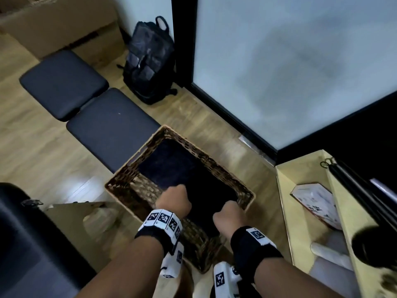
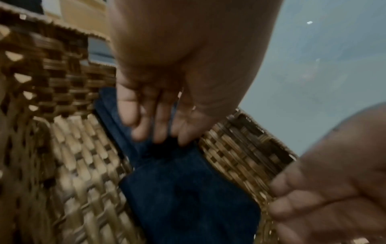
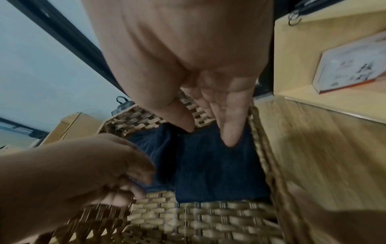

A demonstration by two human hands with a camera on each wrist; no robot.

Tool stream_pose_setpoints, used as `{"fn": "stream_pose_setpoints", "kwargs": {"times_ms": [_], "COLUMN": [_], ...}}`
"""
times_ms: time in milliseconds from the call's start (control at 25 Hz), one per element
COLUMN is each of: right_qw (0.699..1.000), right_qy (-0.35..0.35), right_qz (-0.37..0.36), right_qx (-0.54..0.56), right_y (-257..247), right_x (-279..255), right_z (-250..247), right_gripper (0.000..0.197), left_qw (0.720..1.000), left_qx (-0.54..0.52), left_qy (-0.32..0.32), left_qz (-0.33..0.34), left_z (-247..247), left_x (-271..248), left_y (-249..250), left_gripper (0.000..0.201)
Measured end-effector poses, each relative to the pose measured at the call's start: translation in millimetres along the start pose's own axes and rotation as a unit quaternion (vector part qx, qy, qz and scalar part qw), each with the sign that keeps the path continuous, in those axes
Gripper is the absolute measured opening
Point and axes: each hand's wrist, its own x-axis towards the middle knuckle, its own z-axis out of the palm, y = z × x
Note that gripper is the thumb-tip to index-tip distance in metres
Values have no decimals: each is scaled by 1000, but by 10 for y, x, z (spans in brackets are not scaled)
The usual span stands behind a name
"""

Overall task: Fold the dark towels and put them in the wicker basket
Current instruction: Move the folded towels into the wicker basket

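- Nearest, both wrists reach down over the near rim of the wicker basket. The left hand and the right hand are both inside its mouth.
- The left hand's fingers are straight and together, their tips at the dark towel; they grasp nothing that I can see. The picture is blurred, so whether they press or only touch I cannot tell.
- The right hand's fingers are also extended and released, pointing down at the same towel, close by the right wall.
- The towel lies folded flat on the basket floor, against the right side. Its long axis runs along the basket's length, from the near wall toward the far one. A second dark fold lies beside it on the left.
- Judged from this, the step in hand is the last one: setting the folded towel down and smoothing it in place.
- The next move would call for lifting both hands straight up, clear of the rim, without dragging the folds open.
- Farther off, on the wooden floor, stand a padded seat and a black backpack.
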Motion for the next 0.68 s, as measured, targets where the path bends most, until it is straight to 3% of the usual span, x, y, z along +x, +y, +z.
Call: {"fn": "stream_pose_setpoints", "kwargs": {"times_ms": [120, 200, 280, 400, 520, 600, 680], "right_qw": [997, 998, 996, 977, 972, 971, 972], "right_qy": [-61, -56, -27, -88, -92, -76, -11], "right_qz": [23, 15, -30, -55, -52, -61, -85], "right_qx": [35, 21, -81, -187, -210, -217, -221], "right_y": [-78, -108, -151, -236, -264, -284, -275], "right_x": [230, 502, 780, 1048, 1217, 1243, 1180], "right_z": [162, 229, 216, 176, 185, 171, 131], "right_gripper": [7, 37, 50, 44, 17, 18, 16], "left_qw": [992, 988, 984, 981, 981, 983, 985], "left_qx": [55, 19, -44, -65, -65, -63, -74], "left_qy": [-112, -150, -175, -183, -185, -172, -158], "left_qz": [-5, 5, 2, -6, 1, -3, -12], "left_z": [298, 489, 616, 689, 716, 703, 694], "left_x": [114, 250, 362, 422, 436, 462, 492], "left_y": [43, 6, -59, -143, -147, -106, -44], "left_gripper": [23, 32, 41, 50, 53, 52, 47]}}
